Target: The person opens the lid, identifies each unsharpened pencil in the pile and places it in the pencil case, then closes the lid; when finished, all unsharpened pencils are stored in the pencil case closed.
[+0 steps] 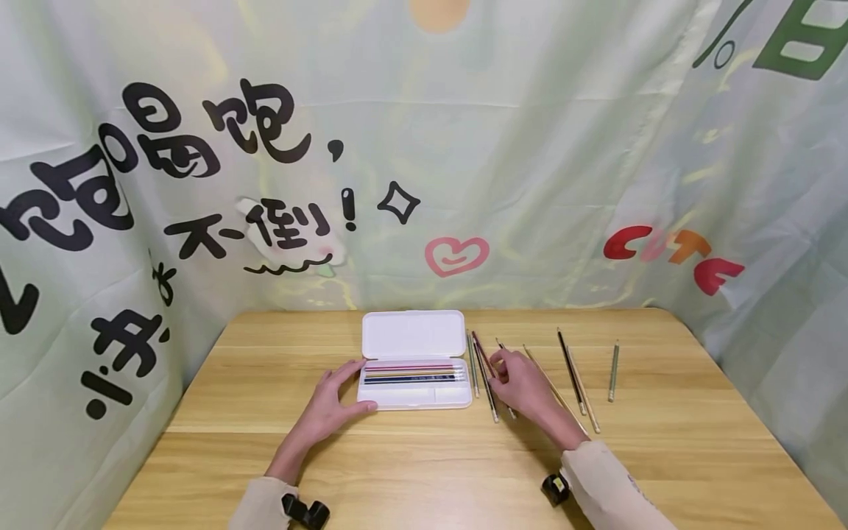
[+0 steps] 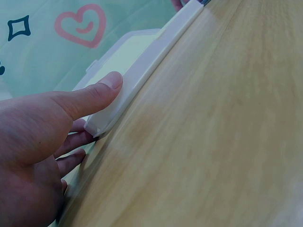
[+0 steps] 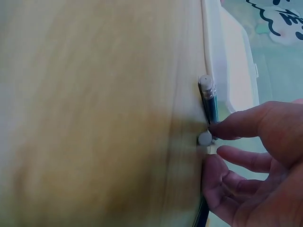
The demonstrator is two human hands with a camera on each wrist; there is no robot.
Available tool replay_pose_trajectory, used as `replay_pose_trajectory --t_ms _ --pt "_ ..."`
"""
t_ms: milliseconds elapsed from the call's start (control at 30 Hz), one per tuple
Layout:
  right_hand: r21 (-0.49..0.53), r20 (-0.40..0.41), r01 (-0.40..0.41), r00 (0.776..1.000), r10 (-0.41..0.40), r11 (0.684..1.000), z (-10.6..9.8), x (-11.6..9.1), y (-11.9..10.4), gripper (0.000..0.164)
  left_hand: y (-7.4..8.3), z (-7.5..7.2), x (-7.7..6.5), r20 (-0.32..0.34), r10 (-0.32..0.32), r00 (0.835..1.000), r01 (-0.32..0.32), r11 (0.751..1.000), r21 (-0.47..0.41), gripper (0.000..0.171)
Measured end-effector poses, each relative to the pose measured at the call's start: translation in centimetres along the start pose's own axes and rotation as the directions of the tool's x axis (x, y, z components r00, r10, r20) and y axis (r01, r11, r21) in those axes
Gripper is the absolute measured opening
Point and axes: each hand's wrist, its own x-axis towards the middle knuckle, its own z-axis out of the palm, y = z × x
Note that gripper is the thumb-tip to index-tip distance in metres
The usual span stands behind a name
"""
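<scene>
In the head view my left hand (image 1: 331, 405) holds the left end of an open white pencil case (image 1: 397, 405). The left wrist view shows its thumb (image 2: 106, 87) against the case's front wall, the other fingers round the end. Several pencils (image 1: 411, 374) lie side by side in the case. Just right of it, my right hand (image 1: 523, 383) pinches a dark red pencil (image 1: 483, 353) by its middle, low over the table. In the right wrist view that pencil's white eraser end (image 3: 205, 138) shows between thumb and forefinger. Another pencil's tip (image 1: 500, 342) emerges behind the hand.
A green pencil (image 1: 472, 364) and a dark pencil (image 1: 489, 401) lie close beside the case. Farther right are a natural wood pencil (image 1: 553, 386), a black pencil (image 1: 571, 372), another wood pencil (image 1: 584, 394) and a grey-green pencil (image 1: 614, 372). A printed curtain (image 1: 530, 147) hangs behind the table (image 1: 424, 471).
</scene>
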Motion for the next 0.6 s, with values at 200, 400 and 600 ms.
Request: replay_pose_trajectory --t_ms 200,400,600 --pt "-0.001 0.0 -0.041 0.999 0.041 0.999 -0.2 0.0 0.2 0.029 0.2 0.1 0.1 -0.002 0.005 1.0 -0.005 1.0 0.008 0.084" --pt "0.041 -0.026 -0.054 0.998 0.055 0.998 -0.7 -0.5 0.7 0.03 0.2 0.3 0.1 -0.007 0.007 1.0 -0.006 1.0 0.011 0.083" --pt "0.138 -0.023 -0.02 0.999 0.023 0.99 -1.7 -0.8 1.0 0.033 -0.2 0.3 0.0 -0.019 0.004 1.0 -0.004 1.0 0.016 0.085"
